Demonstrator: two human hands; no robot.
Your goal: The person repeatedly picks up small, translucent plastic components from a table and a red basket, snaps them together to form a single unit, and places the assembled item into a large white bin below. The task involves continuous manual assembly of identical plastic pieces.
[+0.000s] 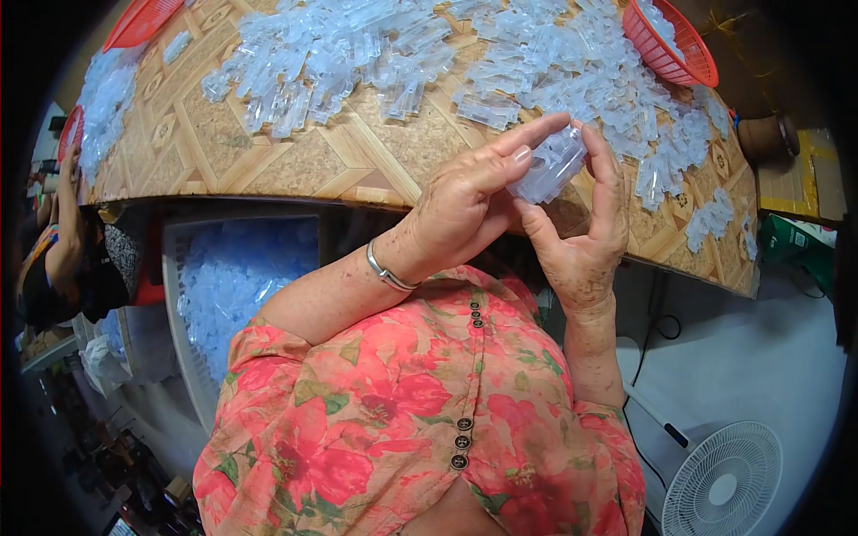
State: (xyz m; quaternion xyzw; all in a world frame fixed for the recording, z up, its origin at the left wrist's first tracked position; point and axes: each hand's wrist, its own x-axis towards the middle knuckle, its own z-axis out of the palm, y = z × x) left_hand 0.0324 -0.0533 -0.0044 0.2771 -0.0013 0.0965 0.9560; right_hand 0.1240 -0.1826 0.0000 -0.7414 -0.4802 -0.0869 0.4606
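Between my two hands, just over the table's near edge, is a clear plastic piece (552, 168), boxy and see-through. My left hand (469, 192) has its thumb and fingers closed on the piece's left side. From the other side, my right hand (585, 223) pinches it with the forefinger at the top and the thumb at the bottom. Beyond my hands, many similar clear plastic pieces (572, 67) lie heaped on the wood-patterned table (295, 165). Another heap of clear pieces (335, 54) lies farther left.
A red basket (697, 58) with clear pieces stands at the far right. A white crate (192, 357) full of pieces sits below the table at left. Farther left, another person's arm (67, 210) reaches to the table. A white fan (724, 482) stands at lower right.
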